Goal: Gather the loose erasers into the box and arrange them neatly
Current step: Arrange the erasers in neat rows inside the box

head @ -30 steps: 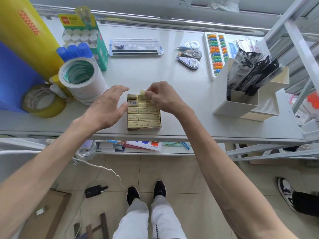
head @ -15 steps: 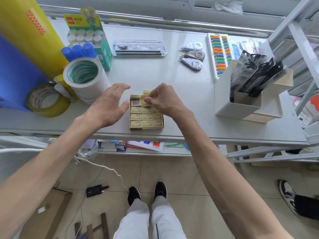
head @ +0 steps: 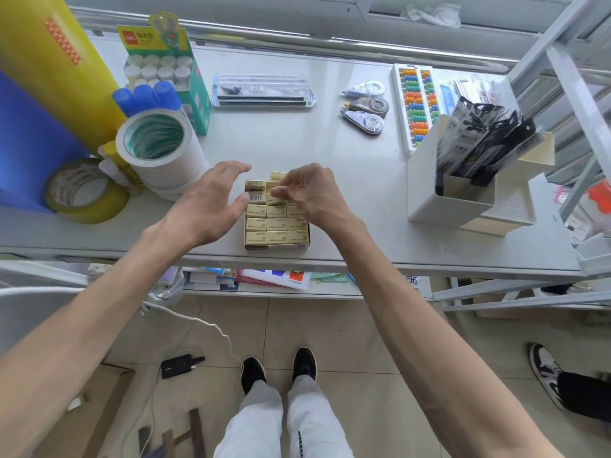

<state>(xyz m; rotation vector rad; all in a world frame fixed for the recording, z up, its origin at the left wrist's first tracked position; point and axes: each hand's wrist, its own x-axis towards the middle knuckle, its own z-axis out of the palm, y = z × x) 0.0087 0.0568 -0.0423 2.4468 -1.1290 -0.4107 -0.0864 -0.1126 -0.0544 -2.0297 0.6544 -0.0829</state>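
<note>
At centre frame, near the table (head: pixel 363 200) edge: box (head: pixel 277 246) with erasers (head: pixel 277 225) packed flat in the near rows, stray erasers (head: pixel 255 186) tilted at the far end. Right hand (head: pixel 317 198) curled above that end, fingertips apparently pinching one eraser (head: pixel 274 199). Left hand (head: pixel 205 206) slack and spread, grasping nothing, thumb just beside the box's left wall. Judged step: seating the last pieces. Next: press the pinched one flat into its gap, then level the tilted neighbours.
</note>
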